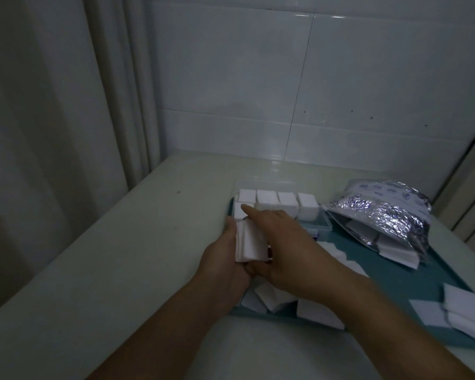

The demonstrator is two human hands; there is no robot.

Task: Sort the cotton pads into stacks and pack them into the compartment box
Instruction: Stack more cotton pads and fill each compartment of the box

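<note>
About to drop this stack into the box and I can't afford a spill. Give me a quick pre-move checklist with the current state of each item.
1. Stack held by both hands: ok, the left hand grips its left side and the right hand lies over it.
2. Stack edges squared: cannot tell, the picture is dim and the right hand covers much of it.
3. Back row of the box filled: ok, four stacks stand there.
4. Free compartment in the front row: cannot tell, the hands hide it.
5. Box sits flat on the tray: ok.
6. More pads to sort: ok, loose pads lie on the tray and others show in the bag.
</note>
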